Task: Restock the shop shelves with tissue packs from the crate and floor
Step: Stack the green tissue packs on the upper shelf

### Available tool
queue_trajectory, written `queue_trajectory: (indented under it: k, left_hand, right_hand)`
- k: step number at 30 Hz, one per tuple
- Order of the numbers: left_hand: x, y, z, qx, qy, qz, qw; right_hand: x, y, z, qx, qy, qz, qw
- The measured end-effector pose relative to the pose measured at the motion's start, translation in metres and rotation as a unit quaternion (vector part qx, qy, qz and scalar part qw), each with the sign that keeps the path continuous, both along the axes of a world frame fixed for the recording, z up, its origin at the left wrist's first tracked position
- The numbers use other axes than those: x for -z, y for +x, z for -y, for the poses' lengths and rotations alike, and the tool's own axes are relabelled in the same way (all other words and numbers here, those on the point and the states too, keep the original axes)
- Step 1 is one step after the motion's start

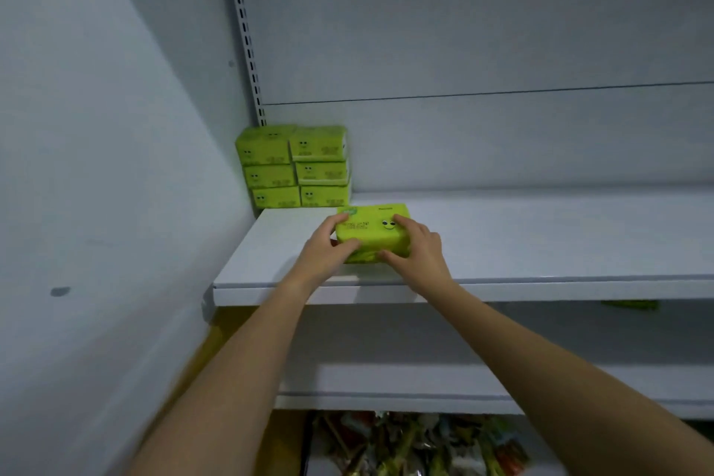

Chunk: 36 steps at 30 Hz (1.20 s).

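Note:
A bright green tissue pack (373,230) with a smiley face lies on the white shelf (541,243), near its front left part. My left hand (324,249) grips its left end and my right hand (415,251) grips its right end. Behind it, in the shelf's back left corner, stands a stack of green tissue packs (293,166), two columns wide and three high. A gap separates the held pack from the stack.
A white wall (96,166) closes the left side. A slotted upright (247,39) runs up the back corner. A lower shelf (425,394) sits below, with colourful packaged goods (417,444) under it. A green item (629,304) peeks out beneath the upper shelf at right.

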State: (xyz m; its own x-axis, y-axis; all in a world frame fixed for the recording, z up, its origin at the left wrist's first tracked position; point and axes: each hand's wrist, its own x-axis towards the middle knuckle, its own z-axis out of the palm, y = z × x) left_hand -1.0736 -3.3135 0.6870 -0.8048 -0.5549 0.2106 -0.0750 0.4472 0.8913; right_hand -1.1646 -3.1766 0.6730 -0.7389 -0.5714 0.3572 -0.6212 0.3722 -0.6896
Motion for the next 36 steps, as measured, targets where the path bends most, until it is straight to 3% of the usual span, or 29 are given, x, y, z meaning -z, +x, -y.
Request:
queue_trajectory:
  k: [6, 8, 13, 16, 20, 26, 32, 36]
  left_hand:
    - [0.022, -0.045, 0.022, 0.016, -0.042, 0.023, 0.999]
    - [0.025, -0.059, 0.028, -0.007, -0.115, 0.014, 0.993]
    - [0.026, -0.094, 0.041, -0.083, -0.37, -0.013, 0.925]
    - [0.031, -0.121, 0.054, -0.071, -0.468, 0.024, 0.88]
    - [0.031, -0.142, 0.063, -0.05, -0.449, 0.135, 0.882]
    - [0.038, -0.167, 0.083, -0.037, -0.413, 0.225, 0.882]
    - [0.04, -0.186, 0.098, -0.041, -0.416, 0.226, 0.88]
    - [0.041, -0.185, 0.094, -0.028, -0.412, 0.255, 0.874]
  right_hand:
    - [0.008, -0.036, 0.021, 0.052, 0.067, 0.005, 0.996]
    - [0.009, -0.044, 0.027, 0.064, 0.05, 0.017, 0.997]
    - [0.016, -0.075, 0.047, 0.121, 0.084, -0.125, 0.981]
    - [0.015, -0.1, 0.064, 0.11, 0.086, -0.105, 0.985]
    - [0.018, -0.132, 0.082, 0.074, 0.112, -0.125, 0.983]
    - [0.022, -0.163, 0.109, -0.011, 0.136, -0.058, 0.989]
    - [0.021, -0.178, 0.12, -0.034, 0.13, -0.048, 0.99]
    - [0.023, -0.182, 0.115, -0.063, 0.194, -0.054, 0.977]
